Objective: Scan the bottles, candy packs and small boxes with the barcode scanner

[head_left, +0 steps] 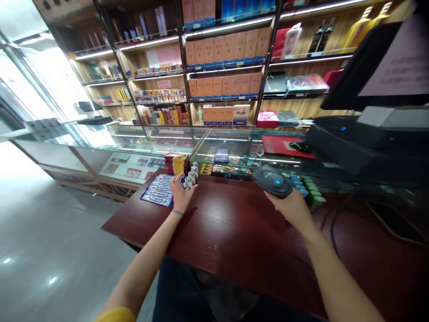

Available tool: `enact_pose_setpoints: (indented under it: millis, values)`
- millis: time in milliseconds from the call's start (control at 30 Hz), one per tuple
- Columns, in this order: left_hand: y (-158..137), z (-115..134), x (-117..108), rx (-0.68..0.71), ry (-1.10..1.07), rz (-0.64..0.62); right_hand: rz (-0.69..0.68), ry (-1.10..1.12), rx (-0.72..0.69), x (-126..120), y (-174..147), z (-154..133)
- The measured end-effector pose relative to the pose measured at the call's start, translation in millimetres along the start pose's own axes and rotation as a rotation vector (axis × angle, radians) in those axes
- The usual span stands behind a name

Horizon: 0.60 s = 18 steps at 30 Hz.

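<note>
In my right hand (291,205) is a dark barcode scanner (273,180) with a blue light on top, held above the wooden desk. My left hand (182,193) reaches to the desk's far edge, its fingers and thumb curled around the near end of a row of small silver-topped items (193,172); the fingers hide part of them. Beside that hand lie several blue-and-white flat packets (159,190) in an overlapping row. Just behind stand stacked red and yellow small boxes (176,163). Right of the scanner are rows of green-and-blue small items (310,190).
The dark red desk (214,223) meets a glass display counter (154,136). A monitor (368,67) and black machine (362,143) rise at right, near a phone (398,221) and cables. A red mat (284,146) lies on the glass. Stocked shelves (228,67) stand behind.
</note>
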<state>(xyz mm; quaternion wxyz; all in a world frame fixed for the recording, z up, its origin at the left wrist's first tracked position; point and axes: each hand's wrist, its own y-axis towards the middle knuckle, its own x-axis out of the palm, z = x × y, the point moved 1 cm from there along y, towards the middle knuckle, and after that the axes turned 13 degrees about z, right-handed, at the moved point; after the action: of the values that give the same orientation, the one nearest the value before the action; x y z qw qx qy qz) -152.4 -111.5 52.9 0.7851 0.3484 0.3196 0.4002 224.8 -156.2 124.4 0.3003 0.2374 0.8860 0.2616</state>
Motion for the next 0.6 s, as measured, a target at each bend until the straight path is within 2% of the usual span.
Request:
enact_pose_setpoints:
  millis: [133, 267, 433, 600]
  values:
    - [-13.4, -28.8, -4.5, -0.046, 0.023, -0.043, -0.156, -0.022, -0.016, 37.9, -23.2, -9.2]
    - [-22.3, -37.0, -3.2, -0.046, 0.012, -0.067, -0.280, -0.033, -0.041, 63.3, -47.0, -15.7]
    - [-25.4, -38.8, -2.1, -0.033, 0.008, -0.090, -0.357, -0.117, -0.101, 73.4, -62.5, -20.1]
    - [-26.3, -39.2, -2.6, -0.190, -0.048, -0.099, -0.363, -0.169, -0.161, 73.4, -63.8, -18.3]
